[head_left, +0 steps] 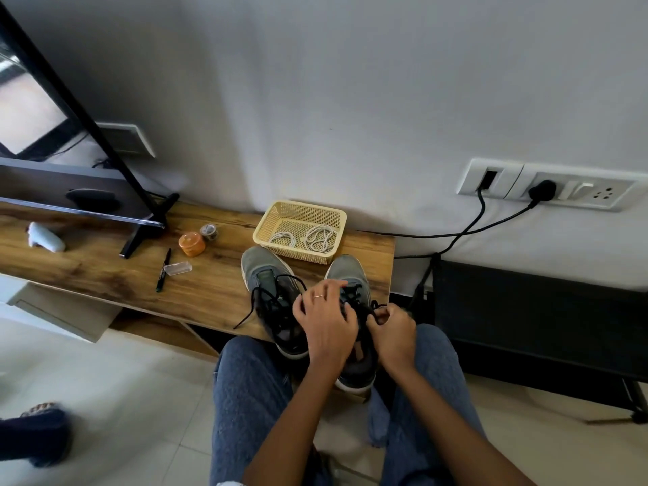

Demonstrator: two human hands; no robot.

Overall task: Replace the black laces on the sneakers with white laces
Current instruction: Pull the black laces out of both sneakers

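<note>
Two grey sneakers stand side by side at the front right of the wooden shelf (105,271). The left sneaker (270,285) has loosened black laces (259,299) trailing off its left side. My left hand (326,320) lies over the tongue of the right sneaker (349,271), fingers bent onto its black laces. My right hand (392,331) pinches a black lace end at that shoe's right side. Two coiled white laces (308,238) lie in a yellow basket (301,210) behind the shoes.
On the shelf to the left lie a black pen (163,270), a clear small case (179,268), an orange jar (191,243), a small tin (209,232), a white controller (45,236) and a TV stand foot (140,236). Black cables (456,236) hang from wall sockets at right. My knees are below the shoes.
</note>
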